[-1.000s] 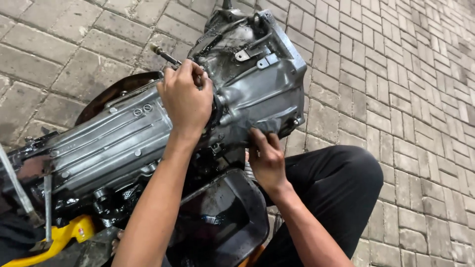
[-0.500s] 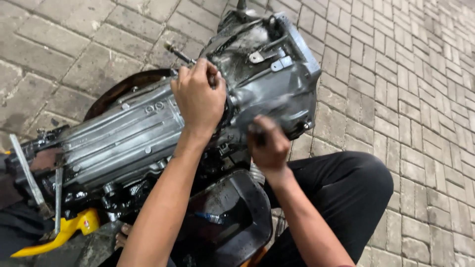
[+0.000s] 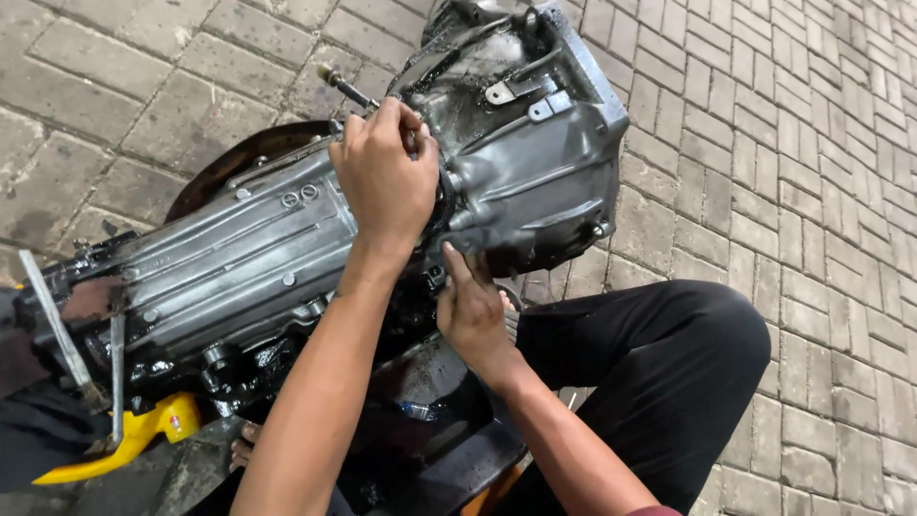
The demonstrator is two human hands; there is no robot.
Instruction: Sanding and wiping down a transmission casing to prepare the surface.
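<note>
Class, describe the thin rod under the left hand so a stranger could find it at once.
Start at the big grey gearbox casing lying on the brick paving. The left hand rests on its top. From its fingers a thin dark rod angles up-left, the only slim part with a pale tip.

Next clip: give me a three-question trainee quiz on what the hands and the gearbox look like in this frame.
1. True or false: the left hand rests on top of the gearbox.
2. Where is the right hand? A) on the paving B) at the underside of the gearbox C) on the yellow tool
3. Fill in: the ground is made of grey ____.

Key: 1 true. 2 B; its fingers point up at the casing's lower edge. 3 paving bricks.
</note>
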